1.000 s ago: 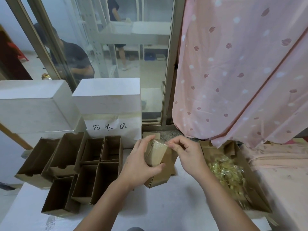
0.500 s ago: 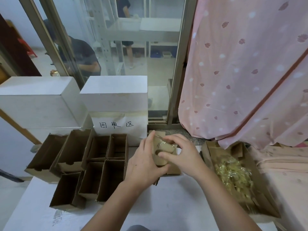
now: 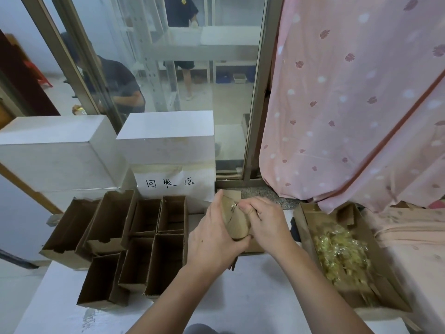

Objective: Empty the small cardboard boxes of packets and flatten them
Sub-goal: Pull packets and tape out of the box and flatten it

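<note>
A small brown cardboard box (image 3: 234, 221) is held above the white table between both hands. My left hand (image 3: 212, 239) wraps round its left side and underside. My right hand (image 3: 263, 222) grips its right side, with thumb and fingers pinching clear tape at the top edge. What is inside the box is hidden. A larger open cardboard tray (image 3: 303, 227) at the right holds a heap of yellowish clear packets (image 3: 342, 256).
Several open empty small cardboard boxes (image 3: 134, 242) stand in a cluster at the left on the white table (image 3: 240, 297). Two white boxes (image 3: 168, 138), one with a handwritten label, stand behind them. A pink curtain (image 3: 349, 104) hangs at the right. People are behind the glass.
My right hand has dropped from pulling the tape at the box top to gripping the box's right side. Both hands and the box sit slightly lower and closer together.
</note>
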The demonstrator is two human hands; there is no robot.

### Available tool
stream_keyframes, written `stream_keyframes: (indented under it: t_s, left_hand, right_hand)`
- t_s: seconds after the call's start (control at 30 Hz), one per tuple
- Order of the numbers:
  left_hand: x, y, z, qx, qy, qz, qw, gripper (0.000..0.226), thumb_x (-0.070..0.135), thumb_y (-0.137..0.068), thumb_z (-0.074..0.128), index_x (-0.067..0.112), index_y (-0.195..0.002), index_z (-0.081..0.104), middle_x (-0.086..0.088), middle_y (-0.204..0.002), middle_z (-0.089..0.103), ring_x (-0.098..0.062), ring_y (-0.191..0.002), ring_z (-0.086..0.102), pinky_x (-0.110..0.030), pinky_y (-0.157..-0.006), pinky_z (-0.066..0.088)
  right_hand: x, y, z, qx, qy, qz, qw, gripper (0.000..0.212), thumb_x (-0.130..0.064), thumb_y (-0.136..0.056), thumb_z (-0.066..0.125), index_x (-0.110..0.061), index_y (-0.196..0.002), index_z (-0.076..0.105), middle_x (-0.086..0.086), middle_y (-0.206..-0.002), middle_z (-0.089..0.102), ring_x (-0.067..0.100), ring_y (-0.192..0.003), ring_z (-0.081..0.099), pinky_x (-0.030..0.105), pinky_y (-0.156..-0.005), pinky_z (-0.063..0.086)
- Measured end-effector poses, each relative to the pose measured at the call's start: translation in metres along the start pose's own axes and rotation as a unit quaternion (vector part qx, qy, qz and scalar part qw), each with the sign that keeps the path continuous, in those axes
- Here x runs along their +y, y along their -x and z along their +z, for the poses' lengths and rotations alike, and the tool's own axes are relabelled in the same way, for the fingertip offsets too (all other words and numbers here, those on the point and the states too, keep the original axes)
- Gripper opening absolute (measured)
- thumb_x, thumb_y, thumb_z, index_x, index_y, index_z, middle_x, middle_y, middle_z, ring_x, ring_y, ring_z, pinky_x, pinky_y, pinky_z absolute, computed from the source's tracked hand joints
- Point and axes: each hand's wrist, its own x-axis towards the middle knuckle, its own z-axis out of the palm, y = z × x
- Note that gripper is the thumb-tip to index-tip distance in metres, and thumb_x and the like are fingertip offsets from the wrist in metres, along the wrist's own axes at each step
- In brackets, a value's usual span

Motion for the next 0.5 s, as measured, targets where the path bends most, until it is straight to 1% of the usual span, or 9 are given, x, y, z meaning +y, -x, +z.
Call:
stream_keyframes:
  t_s: [0.07,0.13,0.2,0.23,0.27,0.3,0.33,0.4,0.5]
  left_hand:
    - [-0.001,-0.001,0.000,-0.003,-0.009,0.001,1.000,0.122,0.071,-0.071,0.075,0.041,-0.159,-0.005,0.018,-0.155,0.046,-0.009,-0.133,0.056,-0.037,-0.103,0.051]
    - [0.001,-0.001,0.000,-0.010,-0.013,0.007,1.000,0.121,0.067,-0.072,0.074,0.042,-0.158,-0.006,0.018,-0.152,0.049,-0.010,-0.131,0.057,-0.038,-0.101,0.051]
    - [0.006,0.000,0.000,-0.017,-0.013,0.016,1.000,0.120,0.064,-0.072,0.076,0.043,-0.156,-0.007,0.019,-0.153,0.047,-0.010,-0.132,0.055,-0.037,-0.100,0.051]
    - [0.008,0.000,0.000,-0.018,-0.014,0.020,1.000,0.120,0.064,-0.072,0.077,0.044,-0.156,-0.007,0.020,-0.154,0.046,-0.009,-0.134,0.054,-0.036,-0.099,0.051]
    - [0.009,0.000,0.000,-0.020,-0.014,0.024,0.999,0.120,0.064,-0.073,0.077,0.044,-0.155,-0.008,0.020,-0.156,0.044,-0.008,-0.135,0.053,-0.036,-0.099,0.051]
    - [0.009,0.001,0.000,-0.023,-0.014,0.027,0.999,0.121,0.066,-0.073,0.076,0.045,-0.154,-0.010,0.020,-0.157,0.043,-0.008,-0.136,0.052,-0.036,-0.099,0.051]
    - [0.009,0.001,0.000,-0.026,-0.015,0.030,0.999,0.121,0.068,-0.073,0.076,0.045,-0.154,-0.011,0.021,-0.157,0.042,-0.007,-0.136,0.052,-0.036,-0.100,0.051]
    - [0.010,0.001,-0.001,-0.028,-0.015,0.033,0.999,0.122,0.072,-0.071,0.074,0.044,-0.156,-0.010,0.021,-0.155,0.045,-0.007,-0.134,0.054,-0.036,-0.099,0.052]
    - [0.009,0.000,-0.003,-0.033,-0.003,0.028,0.999,0.125,0.074,-0.067,0.074,0.044,-0.156,-0.008,0.022,-0.156,0.044,-0.007,-0.135,0.052,-0.035,-0.099,0.051]
  right_hand:
    - [-0.003,0.000,-0.002,-0.031,-0.013,0.021,0.999,0.020,-0.044,-0.091,0.073,-0.028,-0.103,0.076,-0.026,-0.092,0.063,0.006,-0.094,0.060,0.031,-0.083,0.048]
    - [-0.004,-0.001,-0.002,-0.032,-0.004,0.045,0.998,0.030,-0.050,-0.076,0.082,-0.031,-0.097,0.070,-0.020,-0.093,0.062,0.004,-0.094,0.058,0.024,-0.082,0.045]
    - [-0.004,-0.003,0.000,-0.019,0.006,0.051,0.998,0.038,-0.054,-0.072,0.082,-0.031,-0.097,0.066,-0.016,-0.094,0.060,0.005,-0.094,0.056,0.022,-0.080,0.045]
    - [-0.003,-0.003,0.000,-0.012,0.005,0.046,0.999,0.036,-0.053,-0.074,0.081,-0.030,-0.098,0.066,-0.015,-0.094,0.059,0.006,-0.094,0.056,0.024,-0.080,0.046]
    - [-0.003,-0.003,0.001,-0.002,0.007,0.036,0.999,0.029,-0.050,-0.079,0.079,-0.028,-0.095,0.067,-0.015,-0.091,0.059,0.007,-0.091,0.057,0.028,-0.078,0.048]
    - [-0.002,-0.003,0.001,0.010,0.013,0.025,1.000,0.022,-0.046,-0.084,0.076,-0.026,-0.090,0.066,-0.014,-0.087,0.058,0.008,-0.087,0.057,0.032,-0.075,0.049]
    - [-0.001,-0.003,0.002,0.023,0.024,0.013,0.999,0.021,-0.044,-0.089,0.071,-0.025,-0.084,0.065,-0.013,-0.084,0.058,0.009,-0.083,0.056,0.035,-0.072,0.049]
    - [-0.001,-0.002,0.003,0.048,0.054,-0.007,0.997,0.029,-0.046,-0.095,0.060,-0.021,-0.078,0.062,-0.012,-0.079,0.057,0.011,-0.078,0.054,0.038,-0.066,0.048]
    - [-0.001,-0.002,0.006,0.054,0.088,-0.008,0.995,0.037,-0.049,-0.099,0.050,-0.019,-0.081,0.062,-0.011,-0.080,0.059,0.015,-0.078,0.054,0.040,-0.066,0.048]
